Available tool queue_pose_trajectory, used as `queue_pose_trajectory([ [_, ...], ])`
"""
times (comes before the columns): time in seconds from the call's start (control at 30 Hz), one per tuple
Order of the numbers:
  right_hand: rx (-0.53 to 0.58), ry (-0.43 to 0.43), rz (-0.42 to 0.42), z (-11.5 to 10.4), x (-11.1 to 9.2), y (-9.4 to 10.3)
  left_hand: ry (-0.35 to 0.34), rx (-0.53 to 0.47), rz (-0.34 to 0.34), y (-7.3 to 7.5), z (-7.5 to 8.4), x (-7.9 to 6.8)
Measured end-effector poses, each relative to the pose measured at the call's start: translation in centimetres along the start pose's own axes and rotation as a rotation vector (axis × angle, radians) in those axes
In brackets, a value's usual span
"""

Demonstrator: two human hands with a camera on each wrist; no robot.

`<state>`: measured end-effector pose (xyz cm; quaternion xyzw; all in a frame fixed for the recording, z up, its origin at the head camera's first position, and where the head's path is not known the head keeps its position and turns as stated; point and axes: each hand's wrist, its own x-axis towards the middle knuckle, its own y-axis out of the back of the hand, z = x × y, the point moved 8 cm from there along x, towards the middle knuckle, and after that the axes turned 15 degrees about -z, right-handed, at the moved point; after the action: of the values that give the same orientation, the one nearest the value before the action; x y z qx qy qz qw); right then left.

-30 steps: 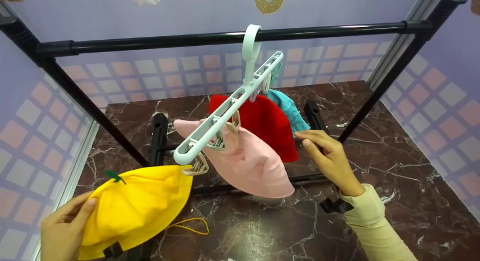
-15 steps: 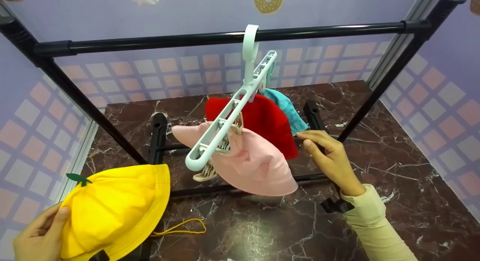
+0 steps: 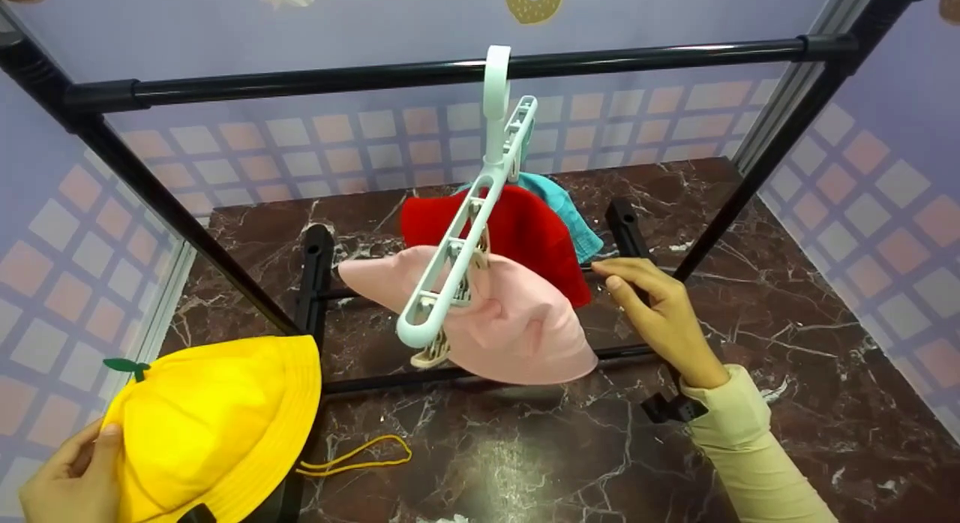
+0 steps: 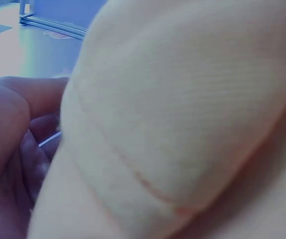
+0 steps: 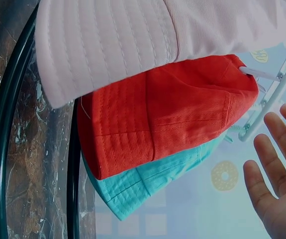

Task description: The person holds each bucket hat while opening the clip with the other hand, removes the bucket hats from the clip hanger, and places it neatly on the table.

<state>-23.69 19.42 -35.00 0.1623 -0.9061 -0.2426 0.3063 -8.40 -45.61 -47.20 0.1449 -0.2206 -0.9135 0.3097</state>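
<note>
At the lower left my left hand (image 3: 75,474) pinches the edge of a yellow bucket hat (image 3: 210,425) between thumb and fingers. The hat has a green leaf tip and a yellow cord loop (image 3: 360,457); its pale-looking fabric (image 4: 172,109) fills the left wrist view. A mint clip hanger (image 3: 457,268) carries a pink hat (image 3: 525,320), a red hat (image 3: 525,223) and a turquoise hat (image 3: 566,211). Its near-end clip (image 3: 431,354) has no hat in it. My right hand (image 3: 660,313) is right of the hats, holding nothing, its fingers apart in the right wrist view.
The hanger hooks over a black rack bar (image 3: 300,80). Slanted black posts (image 3: 765,163) stand on both sides. Below are the rack's feet (image 3: 313,275) and a dark marbled surface (image 3: 562,448). Patterned wall panels (image 3: 262,155) enclose the back and sides.
The yellow hat has come away from the hanger's near-end clip and moved left with my left hand. The hanger has swung, its near end to the right. My right hand stays in place.
</note>
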Motion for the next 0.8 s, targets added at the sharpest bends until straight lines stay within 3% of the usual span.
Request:
queue_pose_trajectory([
  [0.2, 0.007, -0.003, 0.015, 0.2, 0.0, -0.1, 0.094, 0.110, -0.032, 0.0, -0.9, 0.7],
  [0.47, 0.008, -0.023, 0.023, -0.8, 0.2, -0.2, 0.221, 0.146, -0.058, 0.0, -2.7, 1.1],
  [0.8, 0.030, -0.034, 0.019, 0.9, -0.2, -0.2, 0.299, 0.171, -0.006, 0.4, -4.3, 0.9],
])
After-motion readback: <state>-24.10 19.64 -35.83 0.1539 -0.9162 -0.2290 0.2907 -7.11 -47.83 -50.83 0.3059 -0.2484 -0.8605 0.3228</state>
